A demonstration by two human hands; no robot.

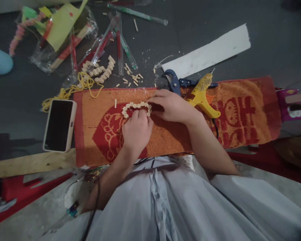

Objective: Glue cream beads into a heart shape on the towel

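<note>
A curved outline of small pale wooden stick pieces [136, 106] lies on an orange and red towel [174, 135]. My left hand [137, 129] reaches in from below with its fingers closed on the lower side of this outline; the fingertips partly hide it. At its right end, my right hand [172, 105] has its thumb and fingers brought together against the edge. A single pale stick [115, 103] lies to the left. Just right of my right hand, a yellow glue gun [202, 95] rests on the towel beside dark blue cutters [174, 80].
A phone [59, 125] lies left of the towel, near tangled yellow yarn [89, 83]. Beyond are stacked stick pieces [104, 72], loose cut bits [135, 78], plastic-wrapped sticks [119, 50] and a white board [210, 50]. A light blue rounded object [0, 60] is at far left.
</note>
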